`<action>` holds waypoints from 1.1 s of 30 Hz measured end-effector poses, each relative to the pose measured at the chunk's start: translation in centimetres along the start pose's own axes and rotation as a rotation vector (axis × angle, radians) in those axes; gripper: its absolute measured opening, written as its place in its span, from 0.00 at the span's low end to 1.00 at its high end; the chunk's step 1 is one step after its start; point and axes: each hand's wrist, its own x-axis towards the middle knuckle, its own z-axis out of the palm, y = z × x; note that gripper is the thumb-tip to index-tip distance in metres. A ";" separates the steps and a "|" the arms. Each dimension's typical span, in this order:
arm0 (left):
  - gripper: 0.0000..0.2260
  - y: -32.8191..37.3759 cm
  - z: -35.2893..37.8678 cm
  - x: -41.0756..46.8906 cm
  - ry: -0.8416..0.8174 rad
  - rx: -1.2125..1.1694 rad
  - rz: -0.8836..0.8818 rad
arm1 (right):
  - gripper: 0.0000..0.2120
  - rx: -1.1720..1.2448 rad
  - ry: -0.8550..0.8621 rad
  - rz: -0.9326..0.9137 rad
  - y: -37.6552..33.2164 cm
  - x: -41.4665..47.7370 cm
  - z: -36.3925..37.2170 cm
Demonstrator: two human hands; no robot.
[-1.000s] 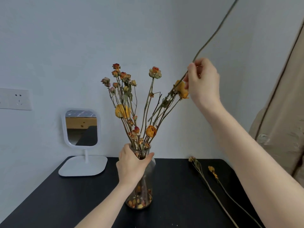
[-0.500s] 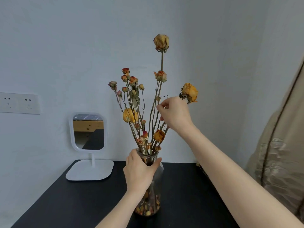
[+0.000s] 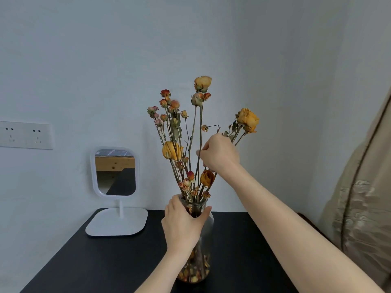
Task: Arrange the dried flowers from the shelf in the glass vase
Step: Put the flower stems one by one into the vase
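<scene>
On the black table (image 3: 105, 261), dried flowers (image 3: 191, 144) stand in the vase (image 3: 206, 225). Right hand (image 3: 219, 154) pinches a stem mid-bunch; left hand (image 3: 183, 225) wraps the neck. Mirror (image 3: 115, 172) stands against the grey wall (image 3: 84, 60).

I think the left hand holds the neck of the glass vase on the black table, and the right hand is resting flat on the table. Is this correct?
Not quite. The head view shows the right hand raised among the flowers, pinching a stem, not flat on the table. The left hand does hold the vase neck.
</scene>
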 end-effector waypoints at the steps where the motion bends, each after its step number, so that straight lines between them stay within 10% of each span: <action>1: 0.32 0.0 0.0 0.0 0.001 0.001 0.000 | 0.11 -0.010 -0.028 0.011 0.0 0.1 0.2; 33: 0.32 0.1 -0.1 -0.1 -0.009 -0.009 -0.012 | 0.04 -0.087 -0.141 0.072 0.2 1.2 1.6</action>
